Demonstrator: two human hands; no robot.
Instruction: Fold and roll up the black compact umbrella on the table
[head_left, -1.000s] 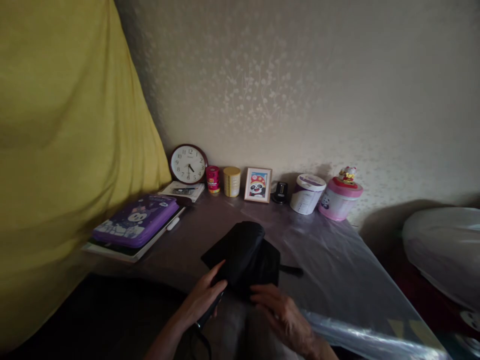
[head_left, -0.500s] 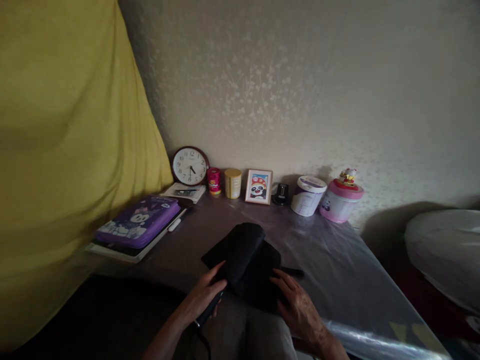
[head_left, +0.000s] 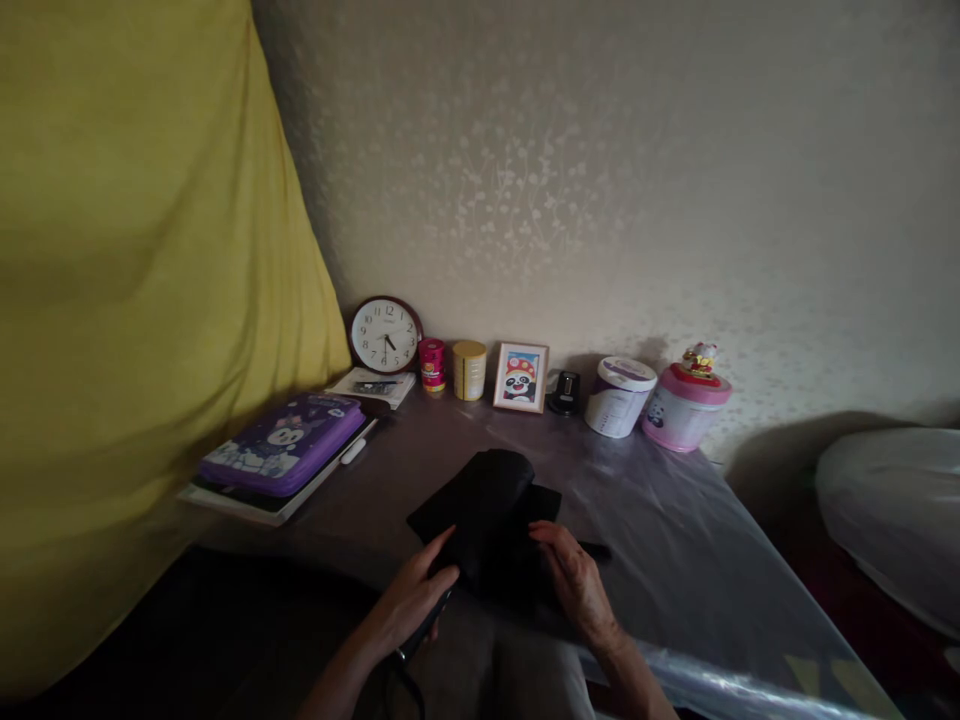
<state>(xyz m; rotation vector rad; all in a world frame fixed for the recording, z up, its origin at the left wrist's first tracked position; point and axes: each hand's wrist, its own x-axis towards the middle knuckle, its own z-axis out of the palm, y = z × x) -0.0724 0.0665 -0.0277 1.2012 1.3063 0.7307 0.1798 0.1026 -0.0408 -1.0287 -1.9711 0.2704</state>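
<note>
A black folding umbrella (head_left: 480,510), its cloth loose and partly folded over, lies at the table's front edge in front of me. My left hand (head_left: 420,592) is closed around its dark handle (head_left: 424,625), from which a cord loop hangs down. The left thumb and forefinger rest along the cloth's left side. On the right, my right hand (head_left: 574,580) pinches a flap of the black cloth between thumb and fingers. A short dark strap (head_left: 598,551) sticks out beyond that hand onto the tabletop.
A purple case (head_left: 281,445) lies on a flat book (head_left: 277,512) at left, beside a yellow curtain (head_left: 150,300). Along the wall stand a clock (head_left: 385,337), a red tin (head_left: 432,366), a yellow can (head_left: 469,372), a framed panda picture (head_left: 520,378) and two tubs (head_left: 619,400).
My right hand has moved left and slightly up, from lying at the cloth's right side to pinching a flap. My left hand keeps its hold on the handle.
</note>
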